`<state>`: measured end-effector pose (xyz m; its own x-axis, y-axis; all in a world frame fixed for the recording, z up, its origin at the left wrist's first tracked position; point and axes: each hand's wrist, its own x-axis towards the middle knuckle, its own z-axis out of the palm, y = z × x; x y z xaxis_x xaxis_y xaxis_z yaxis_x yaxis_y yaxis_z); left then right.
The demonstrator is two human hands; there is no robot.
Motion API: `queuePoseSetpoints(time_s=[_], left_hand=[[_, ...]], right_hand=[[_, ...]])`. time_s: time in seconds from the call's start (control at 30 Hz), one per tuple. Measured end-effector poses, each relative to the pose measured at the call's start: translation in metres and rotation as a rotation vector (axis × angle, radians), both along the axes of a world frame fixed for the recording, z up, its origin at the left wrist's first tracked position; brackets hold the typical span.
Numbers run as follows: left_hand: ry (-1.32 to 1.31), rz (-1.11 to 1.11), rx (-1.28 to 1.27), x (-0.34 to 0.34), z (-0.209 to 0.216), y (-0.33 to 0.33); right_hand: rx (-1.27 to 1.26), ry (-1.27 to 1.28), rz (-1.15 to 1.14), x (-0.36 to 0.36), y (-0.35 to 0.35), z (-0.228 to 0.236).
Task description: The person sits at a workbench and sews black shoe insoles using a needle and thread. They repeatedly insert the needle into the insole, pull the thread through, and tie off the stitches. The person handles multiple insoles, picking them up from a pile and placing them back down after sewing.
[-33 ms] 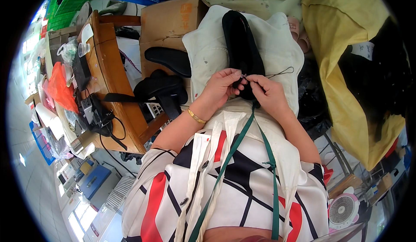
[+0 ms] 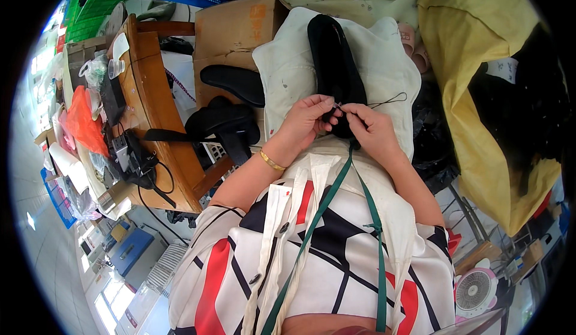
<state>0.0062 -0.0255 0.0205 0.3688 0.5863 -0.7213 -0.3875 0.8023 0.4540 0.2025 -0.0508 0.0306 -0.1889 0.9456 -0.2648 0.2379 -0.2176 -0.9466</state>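
Observation:
A black shoe upper (image 2: 335, 65) lies lengthwise on a cream cloth (image 2: 288, 71) over my lap. Both hands meet at its near end. My left hand (image 2: 308, 121) pinches the edge of the shoe upper, a gold bracelet (image 2: 271, 161) on its wrist. My right hand (image 2: 373, 130) pinches a small needle with a thin dark thread (image 2: 389, 101) that loops off to the right over the cloth. The needle itself is too small to make out clearly.
Two more black shoe pieces (image 2: 231, 83) (image 2: 223, 122) lie left of the cloth beside a cardboard box (image 2: 237, 29). A wooden bench (image 2: 153, 107) with tools and bags stands at left. A yellow cloth heap (image 2: 480, 95) fills the right; a small pink fan (image 2: 475, 290) sits lower right.

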Motion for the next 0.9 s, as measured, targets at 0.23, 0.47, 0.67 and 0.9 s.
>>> queuePoseSetpoints(time_s=[0.23, 0.47, 0.67, 0.9], left_hand=[[-0.015, 0.003, -0.002, 0.001, -0.003, 0.000], [0.067, 0.022, 0.059, 0.000, 0.001, -0.006], [0.180, -0.082, 0.140, 0.002, 0.007, -0.007], [0.222, -0.140, 0.145, -0.001, 0.009, -0.003]], right_hand=[[0.081, 0.013, -0.032, -0.002, -0.001, -0.005], [-0.180, 0.013, 0.031, 0.003, 0.003, 0.005], [-0.374, 0.149, 0.017, 0.004, -0.001, -0.008], [-0.494, 0.153, -0.035, -0.001, -0.001, -0.007]])
